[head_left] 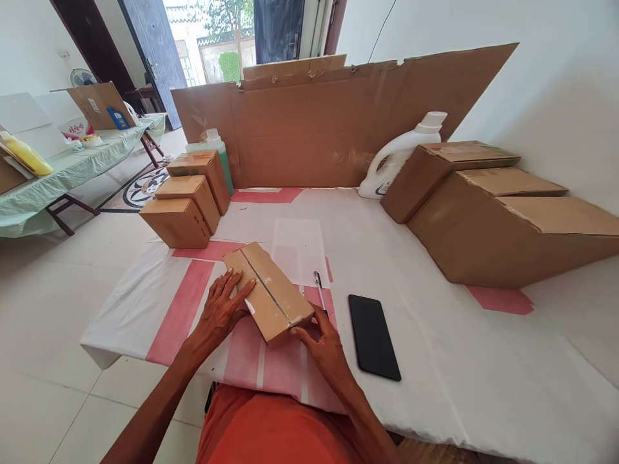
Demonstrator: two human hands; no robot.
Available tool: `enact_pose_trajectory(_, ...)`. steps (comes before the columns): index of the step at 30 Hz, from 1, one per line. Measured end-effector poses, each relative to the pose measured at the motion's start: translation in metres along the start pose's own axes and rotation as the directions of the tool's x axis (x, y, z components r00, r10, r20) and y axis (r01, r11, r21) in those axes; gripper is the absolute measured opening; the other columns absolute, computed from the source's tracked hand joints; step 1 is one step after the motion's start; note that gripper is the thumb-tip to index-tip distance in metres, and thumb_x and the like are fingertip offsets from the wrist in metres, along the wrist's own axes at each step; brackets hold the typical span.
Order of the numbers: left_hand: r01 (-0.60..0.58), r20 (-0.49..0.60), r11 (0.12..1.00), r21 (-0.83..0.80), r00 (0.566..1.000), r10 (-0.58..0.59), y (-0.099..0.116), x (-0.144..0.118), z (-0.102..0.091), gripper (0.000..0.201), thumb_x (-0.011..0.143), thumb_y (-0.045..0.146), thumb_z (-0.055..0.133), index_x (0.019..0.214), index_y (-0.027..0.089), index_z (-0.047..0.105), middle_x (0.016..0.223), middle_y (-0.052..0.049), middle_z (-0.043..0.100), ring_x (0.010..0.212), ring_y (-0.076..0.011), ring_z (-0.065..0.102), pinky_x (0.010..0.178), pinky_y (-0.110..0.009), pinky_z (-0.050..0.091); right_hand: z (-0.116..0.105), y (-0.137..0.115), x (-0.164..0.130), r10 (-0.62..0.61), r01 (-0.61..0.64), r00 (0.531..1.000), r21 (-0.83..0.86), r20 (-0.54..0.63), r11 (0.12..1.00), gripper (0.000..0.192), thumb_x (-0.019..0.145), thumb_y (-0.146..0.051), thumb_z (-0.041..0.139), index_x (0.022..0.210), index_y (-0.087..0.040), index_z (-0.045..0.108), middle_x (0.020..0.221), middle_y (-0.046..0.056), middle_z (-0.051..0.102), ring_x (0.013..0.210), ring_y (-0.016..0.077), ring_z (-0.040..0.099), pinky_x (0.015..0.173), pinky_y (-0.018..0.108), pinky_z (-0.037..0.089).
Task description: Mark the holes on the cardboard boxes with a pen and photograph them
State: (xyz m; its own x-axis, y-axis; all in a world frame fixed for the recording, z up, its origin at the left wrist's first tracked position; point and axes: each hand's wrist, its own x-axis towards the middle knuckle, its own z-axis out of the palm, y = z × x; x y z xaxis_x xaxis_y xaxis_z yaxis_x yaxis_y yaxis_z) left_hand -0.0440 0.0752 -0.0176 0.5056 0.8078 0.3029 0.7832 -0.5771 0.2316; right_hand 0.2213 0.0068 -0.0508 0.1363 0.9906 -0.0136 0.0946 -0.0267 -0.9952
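Observation:
A small brown cardboard box [271, 283] sits at a slant near the table's front edge, a dark line running along the middle of its top. My left hand [223, 306] holds its left side, fingers at the far left edge and thumb on the top. At the near right corner, my right hand [323, 341] grips the box with thumb and fingers around the end. Just beyond that hand lies a pen [319, 290], partly hidden. A sheet of white paper [300, 248] is behind the box, and a black phone or tablet [374, 336] lies to the right.
Several boxes [176, 216] stand at the left beside a green bottle [223, 158]. Larger boxes [483, 225] and a white jug [387, 164] are on the right. A cardboard panel [300, 132] closes off the back. Another table [91, 164] stands far left.

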Motion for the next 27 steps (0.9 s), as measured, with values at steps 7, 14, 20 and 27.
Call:
enact_pose_trajectory(7, -0.121, -0.122, 0.993, 0.003, 0.985, 0.121, 0.051, 0.017, -0.042, 0.041, 0.096, 0.053, 0.069, 0.122, 0.021, 0.067, 0.108, -0.013, 0.071, 0.098, -0.0311, 0.068, 0.086, -0.043, 0.052, -0.034, -0.069, 0.033, 0.006, -0.002, 1.0, 0.157, -0.026, 0.988, 0.061, 0.076, -0.072, 0.075, 0.11, -0.021, 0.07, 0.098, 0.005, 0.072, 0.088, 0.0246, 0.064, 0.071, 0.031, 0.051)
enact_pose_trajectory(14, 0.09, -0.021, 0.914, -0.396, 0.994, -0.107, 0.091, 0.02, -0.07, 0.059, 0.083, 0.061, 0.081, 0.121, 0.026, 0.053, 0.136, -0.014, 0.059, 0.129, -0.0364, 0.058, 0.102, -0.051, 0.05, -0.043, -0.139, 0.062, 0.017, 0.002, 0.967, -0.074, 0.255, 0.997, 0.054, 0.086, -0.073, 0.067, 0.089, -0.019, 0.069, 0.085, 0.002, 0.063, 0.074, 0.0175, 0.053, 0.062, 0.028, 0.04)
enact_pose_trajectory(20, 0.32, 0.262, 0.579, -0.75, 0.947, -0.185, 0.086, 0.024, -0.074, 0.087, 0.086, 0.061, 0.076, 0.15, 0.028, 0.027, 0.161, -0.018, 0.037, 0.152, -0.0389, 0.038, 0.122, -0.06, 0.035, -0.026, -0.147, 0.079, -0.013, 0.052, 0.943, -0.107, 0.332, 0.993, 0.057, 0.092, -0.075, 0.057, 0.078, -0.02, 0.061, 0.081, -0.001, 0.059, 0.074, 0.0161, 0.05, 0.065, 0.03, 0.037)
enact_pose_trajectory(27, 0.422, 0.233, 0.505, -0.753, 0.889, -0.395, 0.094, 0.04, -0.079, 0.089, 0.09, 0.062, 0.069, 0.162, 0.029, 0.028, 0.16, -0.016, 0.037, 0.154, -0.0397, 0.03, 0.125, -0.065, 0.028, -0.009, -0.13, 0.054, -0.094, 0.001, 0.933, 0.258, 0.348, 0.966, 0.093, 0.084, -0.085, 0.061, 0.156, -0.03, 0.041, 0.154, 0.01, 0.053, 0.134, 0.0295, 0.054, 0.11, 0.044, 0.046)
